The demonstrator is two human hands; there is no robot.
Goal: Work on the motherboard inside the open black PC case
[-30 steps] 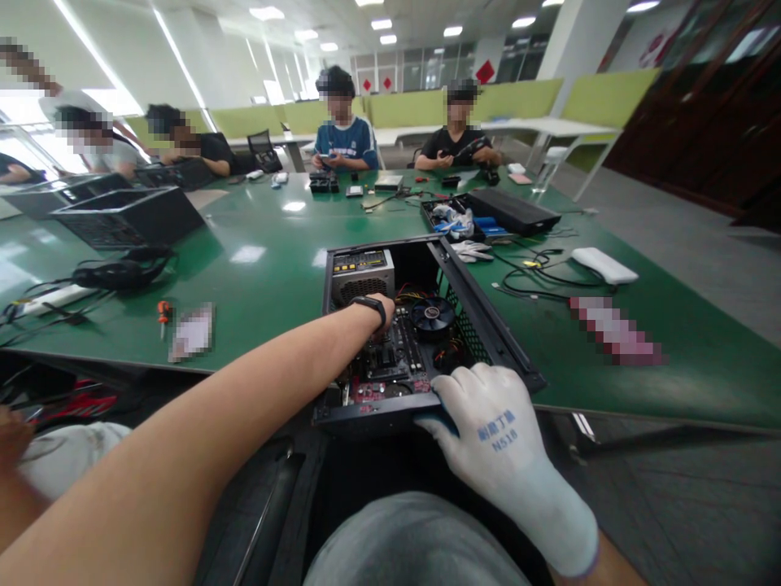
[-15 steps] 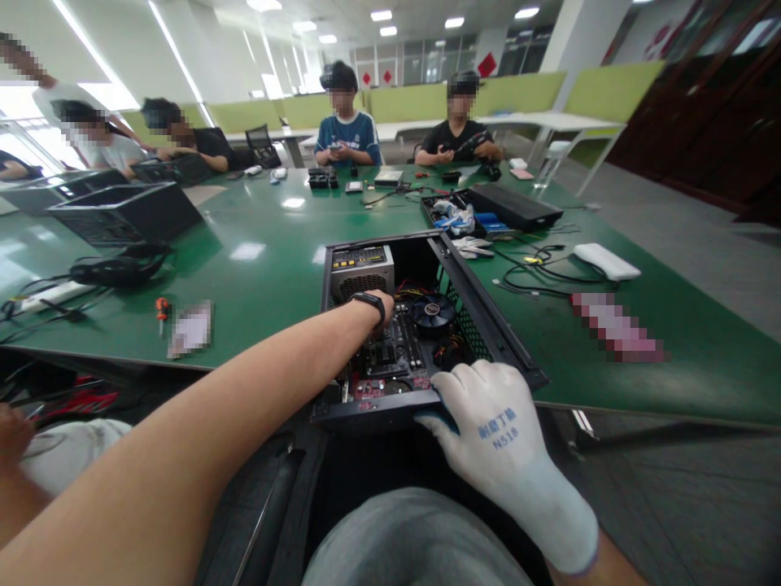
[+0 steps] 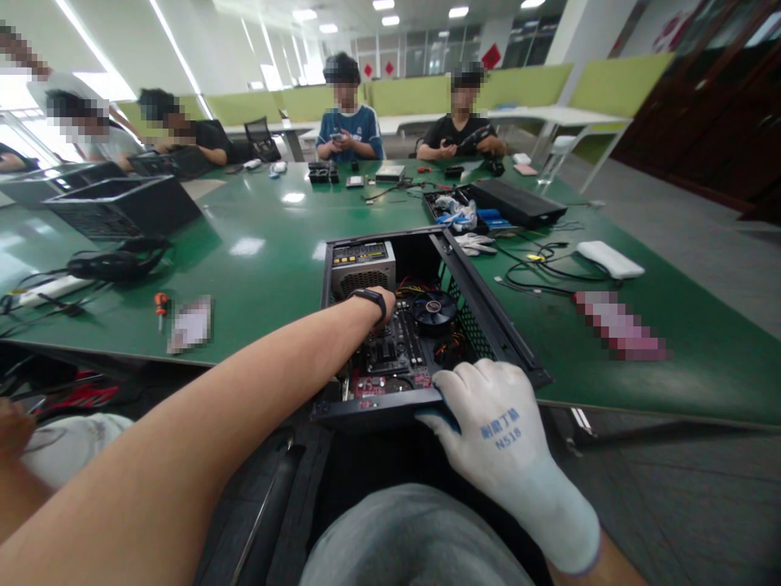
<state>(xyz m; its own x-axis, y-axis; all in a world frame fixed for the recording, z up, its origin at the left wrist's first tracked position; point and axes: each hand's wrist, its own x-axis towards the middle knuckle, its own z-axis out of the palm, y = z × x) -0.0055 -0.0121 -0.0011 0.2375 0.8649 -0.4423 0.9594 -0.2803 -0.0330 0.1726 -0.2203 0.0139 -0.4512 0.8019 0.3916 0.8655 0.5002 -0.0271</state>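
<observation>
An open computer case (image 3: 378,404) lies in front of me at the table's edge, partly over it. Inside are a power supply (image 3: 366,259), a motherboard (image 3: 390,346) and a round black cooling fan (image 3: 433,309). My bare left hand (image 3: 386,301), with a black band at the wrist, reaches down into the case between the power supply and the fan. Its fingers are hidden by the hand itself. My right hand (image 3: 488,407), in a white glove, is closed over the near right edge of the case, thumb on the outside.
On the green table (image 3: 262,281) lie a screwdriver (image 3: 160,311), cables (image 3: 530,273), a white box-like item (image 3: 610,260) and a tray of gloves and tools (image 3: 455,213). Another empty case (image 3: 125,207) stands at left. Several people sit across the table; another person's hand shows at lower left.
Both hands keep their places at the case. The camera view has shifted very slightly; nothing has been taken or let go.
</observation>
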